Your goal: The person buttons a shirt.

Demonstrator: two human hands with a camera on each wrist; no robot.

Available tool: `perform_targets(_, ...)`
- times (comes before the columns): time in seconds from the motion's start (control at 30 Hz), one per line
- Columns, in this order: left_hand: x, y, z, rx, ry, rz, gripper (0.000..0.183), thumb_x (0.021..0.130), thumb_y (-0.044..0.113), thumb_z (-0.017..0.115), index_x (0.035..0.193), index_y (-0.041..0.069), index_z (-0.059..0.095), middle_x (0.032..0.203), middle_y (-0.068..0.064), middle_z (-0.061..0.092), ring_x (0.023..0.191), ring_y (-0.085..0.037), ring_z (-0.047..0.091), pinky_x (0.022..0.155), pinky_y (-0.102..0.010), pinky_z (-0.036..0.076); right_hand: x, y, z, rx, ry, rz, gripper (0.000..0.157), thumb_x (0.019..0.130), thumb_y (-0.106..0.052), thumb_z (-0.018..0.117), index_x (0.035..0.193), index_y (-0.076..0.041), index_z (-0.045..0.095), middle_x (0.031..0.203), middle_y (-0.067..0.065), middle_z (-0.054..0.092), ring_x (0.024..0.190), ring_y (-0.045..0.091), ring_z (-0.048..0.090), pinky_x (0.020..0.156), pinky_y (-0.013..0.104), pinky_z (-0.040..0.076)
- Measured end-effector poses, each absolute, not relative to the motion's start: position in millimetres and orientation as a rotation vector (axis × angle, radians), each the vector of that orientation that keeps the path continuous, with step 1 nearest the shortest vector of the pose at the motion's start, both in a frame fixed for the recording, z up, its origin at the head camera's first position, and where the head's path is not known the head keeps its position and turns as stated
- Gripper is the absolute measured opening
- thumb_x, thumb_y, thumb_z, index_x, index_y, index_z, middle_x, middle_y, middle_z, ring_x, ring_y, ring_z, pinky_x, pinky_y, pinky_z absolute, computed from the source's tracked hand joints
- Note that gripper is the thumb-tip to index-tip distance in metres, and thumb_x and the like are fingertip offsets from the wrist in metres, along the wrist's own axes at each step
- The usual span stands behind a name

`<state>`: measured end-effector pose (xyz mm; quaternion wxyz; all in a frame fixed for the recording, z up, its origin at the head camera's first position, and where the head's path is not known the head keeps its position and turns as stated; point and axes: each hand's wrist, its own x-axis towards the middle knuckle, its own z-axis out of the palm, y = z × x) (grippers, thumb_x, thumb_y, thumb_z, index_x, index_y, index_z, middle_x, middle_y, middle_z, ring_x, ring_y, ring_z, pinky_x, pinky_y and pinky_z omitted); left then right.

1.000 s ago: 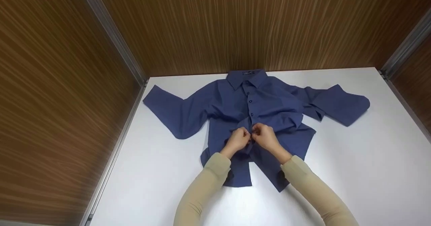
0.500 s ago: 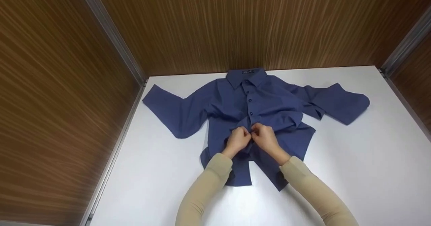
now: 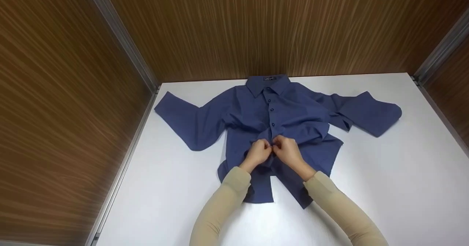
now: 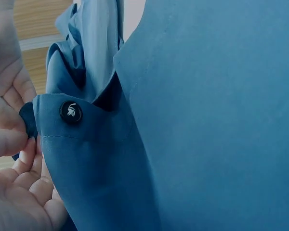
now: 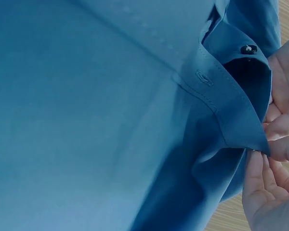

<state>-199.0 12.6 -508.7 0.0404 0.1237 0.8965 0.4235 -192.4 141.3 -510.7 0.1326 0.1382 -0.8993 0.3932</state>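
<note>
A dark blue long-sleeved button-up shirt [image 3: 249,117] lies front up, its collar toward the back wall. My left hand [image 3: 257,151] and right hand [image 3: 287,150] meet at its front placket, below the middle of the shirt. Each pinches fabric there with curled fingers, the fingertips close together. In the left wrist view, a dark button [image 4: 71,112] with pale thread sits on the fabric beside the fingers. A stitched buttonhole [image 5: 204,78] shows in the right wrist view, with another button [image 5: 249,49] on the layer behind. The spot between the fingertips is mostly hidden.
The shirt is spread on a white table [image 3: 154,194]. Brown wood-grain panels [image 3: 234,29] stand behind and at both sides, with a metal strip [image 3: 121,37] in the left corner. One sleeve [image 3: 179,121] bends toward me at left; the other sleeve [image 3: 370,114] is folded at right.
</note>
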Motion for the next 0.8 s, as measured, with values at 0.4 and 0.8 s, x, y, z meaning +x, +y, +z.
perform_targets(0.4, -200, 13, -514, 0.362, 2.575, 1.508, 0.017, 0.085, -0.005, 0.05, 0.068, -0.001, 0.049, 0.068, -0.008, 0.053, 0.063, -0.018, 0.052, 0.059, -0.025, 0.043, -193, 143, -511, 0.379, -2.601, 1.211, 0.01, 0.071, 0.009, 0.058, 0.077, 0.001, 0.06, 0.068, 0.01, 0.061, 0.058, 0.019, 0.056, 0.051, 0.032, 0.044)
perform_targets(0.8, -206, 14, -524, 0.392, 2.665, 1.498, 0.017, 0.087, -0.002, 0.049, 0.07, 0.001, 0.05, 0.068, -0.009, 0.053, 0.06, -0.016, 0.051, 0.053, -0.022, 0.04, -192, 143, -511, 0.436, -2.554, 1.204, 0.009, 0.074, 0.007, 0.057, 0.079, 0.002, 0.063, 0.068, 0.01, 0.061, 0.055, 0.017, 0.052, 0.051, 0.031, 0.043)
